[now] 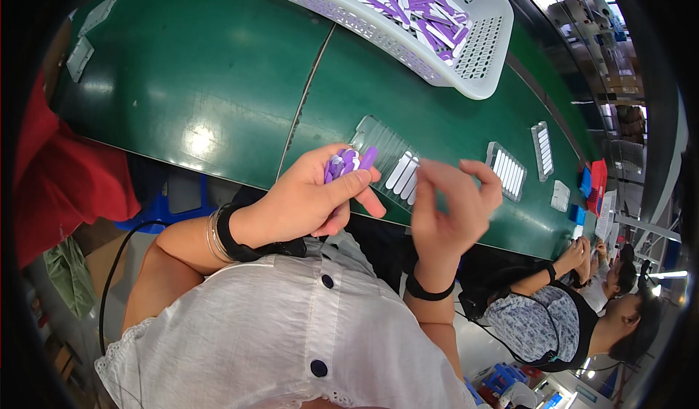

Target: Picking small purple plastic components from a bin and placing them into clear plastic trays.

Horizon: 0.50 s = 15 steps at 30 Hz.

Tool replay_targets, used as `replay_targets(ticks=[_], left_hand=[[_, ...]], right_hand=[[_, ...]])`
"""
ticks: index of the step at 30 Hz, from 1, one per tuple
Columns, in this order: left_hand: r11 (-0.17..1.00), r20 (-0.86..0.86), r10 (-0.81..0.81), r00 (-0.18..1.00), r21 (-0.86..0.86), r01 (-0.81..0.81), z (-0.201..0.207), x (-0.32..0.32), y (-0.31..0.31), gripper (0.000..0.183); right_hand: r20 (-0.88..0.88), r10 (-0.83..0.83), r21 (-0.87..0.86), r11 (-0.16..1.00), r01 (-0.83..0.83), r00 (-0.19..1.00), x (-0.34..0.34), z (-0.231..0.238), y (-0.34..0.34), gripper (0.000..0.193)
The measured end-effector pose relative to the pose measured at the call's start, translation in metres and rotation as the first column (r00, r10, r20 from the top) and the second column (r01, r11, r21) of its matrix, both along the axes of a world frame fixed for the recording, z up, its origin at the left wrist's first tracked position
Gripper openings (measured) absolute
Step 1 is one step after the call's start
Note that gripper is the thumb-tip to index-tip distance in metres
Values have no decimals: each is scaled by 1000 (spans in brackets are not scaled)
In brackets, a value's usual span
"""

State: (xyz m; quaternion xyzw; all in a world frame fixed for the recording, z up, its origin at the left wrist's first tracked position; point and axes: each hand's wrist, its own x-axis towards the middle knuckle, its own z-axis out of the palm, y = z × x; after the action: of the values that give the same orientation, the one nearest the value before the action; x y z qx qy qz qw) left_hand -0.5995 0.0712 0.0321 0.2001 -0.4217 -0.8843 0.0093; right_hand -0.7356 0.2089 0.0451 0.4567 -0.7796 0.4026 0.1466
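My left hand (309, 187) is closed round a bunch of small purple and white round-ended strips (342, 163), with one purple strip sticking up past the thumb. Just beyond my hands lies a clear plastic tray (378, 141) with slots. Several white strips (401, 172) lie side by side in its right part, while the left slots show no strips. Over the tray's right end hovers my right hand (455, 205), its fingers bent and smeared by motion. Whether it pinches anything is not visible.
A white perforated basket (484, 77) heaped with purple and white strips stands at the back of the green table (218, 59). Two filled trays (507, 170) lie to the right. Co-workers sit farther right; a person in a red garment (69, 176) is at the left.
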Motion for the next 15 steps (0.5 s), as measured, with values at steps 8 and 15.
replay_targets(ticks=[8,15], left_hand=[[999,36,11,999,-47,-10,2,-4,2,22],[993,2,-99,995,-63,99,-3,-4,-1,20]], right_hand=[[-222,129,419,907,-25,966,14,0,-6,15],[399,222,187,930,-316,890,2,4,-3,16]])
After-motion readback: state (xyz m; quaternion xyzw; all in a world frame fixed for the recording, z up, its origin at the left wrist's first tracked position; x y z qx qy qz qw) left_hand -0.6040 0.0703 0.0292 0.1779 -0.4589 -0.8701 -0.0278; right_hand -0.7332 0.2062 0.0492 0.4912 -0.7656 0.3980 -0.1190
